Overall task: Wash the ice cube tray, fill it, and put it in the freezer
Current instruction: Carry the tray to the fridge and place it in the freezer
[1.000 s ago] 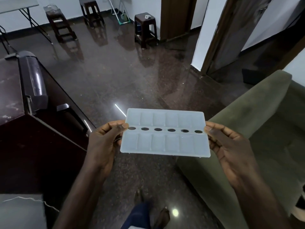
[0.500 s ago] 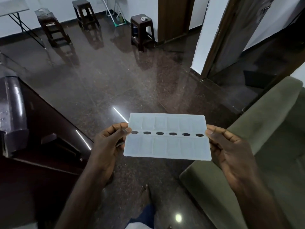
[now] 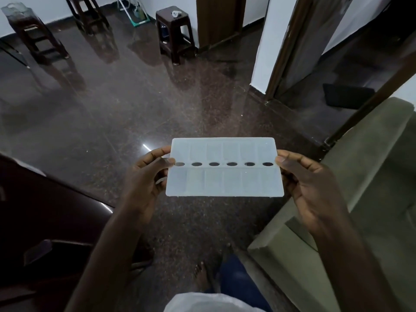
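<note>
A translucent white ice cube tray is held level in the air above a dark polished stone floor, gripped at its two short ends. The left end is pinched by the left hand, thumb on top and fingers curled beneath; the right end is pinched in the same way by the right hand. Two rows of compartments are seen, with six oval holes along the middle. An olive sofa stands to the right, and brown plastic stools are seen by the far wall.
</note>
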